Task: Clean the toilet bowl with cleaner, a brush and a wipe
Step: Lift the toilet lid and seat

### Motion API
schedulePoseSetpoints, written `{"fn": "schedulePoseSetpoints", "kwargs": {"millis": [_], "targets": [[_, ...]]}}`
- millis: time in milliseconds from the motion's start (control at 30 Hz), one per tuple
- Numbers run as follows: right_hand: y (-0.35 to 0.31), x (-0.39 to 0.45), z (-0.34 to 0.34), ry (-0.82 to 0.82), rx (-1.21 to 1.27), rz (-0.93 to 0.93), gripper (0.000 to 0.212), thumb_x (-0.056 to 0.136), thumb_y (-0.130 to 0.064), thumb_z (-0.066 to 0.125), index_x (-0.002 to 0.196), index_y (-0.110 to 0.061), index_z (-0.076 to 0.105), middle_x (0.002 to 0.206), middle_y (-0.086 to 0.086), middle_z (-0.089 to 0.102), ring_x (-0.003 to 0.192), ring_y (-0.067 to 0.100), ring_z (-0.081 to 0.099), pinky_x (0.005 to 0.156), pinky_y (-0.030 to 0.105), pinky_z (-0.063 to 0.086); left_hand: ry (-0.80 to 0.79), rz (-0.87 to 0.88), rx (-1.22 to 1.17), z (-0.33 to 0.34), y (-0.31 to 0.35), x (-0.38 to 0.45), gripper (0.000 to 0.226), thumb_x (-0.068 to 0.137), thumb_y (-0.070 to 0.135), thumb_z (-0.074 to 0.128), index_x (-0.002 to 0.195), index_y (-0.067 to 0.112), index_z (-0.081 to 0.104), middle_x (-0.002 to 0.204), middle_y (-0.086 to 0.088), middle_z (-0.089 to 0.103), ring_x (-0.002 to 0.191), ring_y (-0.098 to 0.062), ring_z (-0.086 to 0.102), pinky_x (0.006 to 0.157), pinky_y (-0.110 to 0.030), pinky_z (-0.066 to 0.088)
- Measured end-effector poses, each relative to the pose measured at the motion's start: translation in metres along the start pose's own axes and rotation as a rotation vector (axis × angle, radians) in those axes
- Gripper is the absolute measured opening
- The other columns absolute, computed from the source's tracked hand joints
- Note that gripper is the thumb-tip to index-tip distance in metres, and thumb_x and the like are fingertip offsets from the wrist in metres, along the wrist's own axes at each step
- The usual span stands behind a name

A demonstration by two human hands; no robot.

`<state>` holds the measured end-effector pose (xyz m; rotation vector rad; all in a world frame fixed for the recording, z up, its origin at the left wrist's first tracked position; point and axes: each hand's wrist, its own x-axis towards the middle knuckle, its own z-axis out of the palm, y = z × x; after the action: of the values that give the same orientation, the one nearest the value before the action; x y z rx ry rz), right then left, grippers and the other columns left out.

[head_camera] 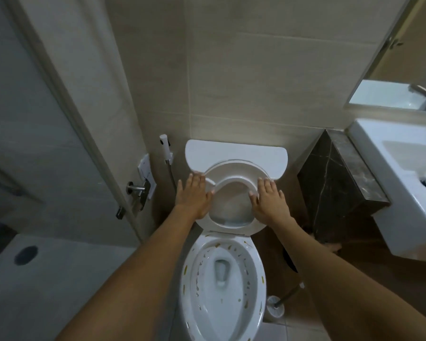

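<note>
Both hands flat, fingers spread, on raised toilet seat (pixel 234 223) against cistern (pixel 236 153): left hand (pixel 194 196), right hand (pixel 268 200). Stained toilet bowl (pixel 221 279) below seat. Brush holder (pixel 275 307) right of bowl. No legible writing.

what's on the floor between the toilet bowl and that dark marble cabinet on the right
In the head view, a white toilet brush holder stands on the tiles between the toilet bowl and the marble cabinet, its handle slanting up toward the right forearm.
</note>
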<state>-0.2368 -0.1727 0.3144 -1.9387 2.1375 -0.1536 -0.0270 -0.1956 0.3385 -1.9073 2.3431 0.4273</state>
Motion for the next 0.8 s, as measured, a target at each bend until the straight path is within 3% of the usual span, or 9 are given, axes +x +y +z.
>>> {"fn": "schedulePoseSetpoints", "kwargs": {"millis": [100,333,567,800], "targets": [[-0.028,-0.043,-0.015,-0.034,-0.04,-0.052,0.063,0.103,-0.045,0.021,0.154,-0.012,0.007,0.161,0.01,0.004,0.149,0.026,0.0,0.12,0.044,0.005,-0.054,-0.04,-0.012,-0.011,-0.01,-0.052,0.062,0.103,0.044,0.015,0.151,0.011,-0.007,0.159,-0.009,-0.012,0.146,-0.024,-0.01,0.116,-0.048,-0.005],[-0.093,-0.104,-0.037,-0.069,-0.051,-0.179,0.062,0.103,-0.044,0.023,0.154,-0.013,0.007,0.162,0.007,0.005,0.149,0.023,0.0,0.12,0.044,0.003,0.017,-0.151,-0.076,-0.028,-0.041,-0.131,0.064,0.102,0.046,0.016,0.152,0.011,-0.003,0.159,-0.011,-0.009,0.147,-0.024,-0.009,0.116,-0.048,-0.005],[-0.139,-0.111,-0.032,-0.172,-0.082,-0.338,0.064,0.103,-0.044,0.022,0.154,-0.01,0.005,0.161,0.01,0.004,0.149,0.025,0.0,0.119,0.046,0.006,0.027,-0.367,-0.11,-0.01,-0.077,-0.187,0.063,0.102,0.044,0.02,0.152,0.01,0.003,0.16,-0.012,-0.003,0.147,-0.025,-0.002,0.116,-0.05,0.0],[-0.187,-0.099,-0.011,-0.253,-0.154,-0.576,0.062,0.103,-0.044,0.019,0.154,-0.011,0.01,0.161,0.009,0.006,0.149,0.024,0.002,0.119,0.044,0.009,0.017,-0.624,-0.203,0.009,-0.101,-0.232,0.061,0.103,0.04,0.016,0.152,0.009,-0.002,0.159,-0.01,-0.009,0.147,-0.022,-0.007,0.117,-0.049,0.0]]}}
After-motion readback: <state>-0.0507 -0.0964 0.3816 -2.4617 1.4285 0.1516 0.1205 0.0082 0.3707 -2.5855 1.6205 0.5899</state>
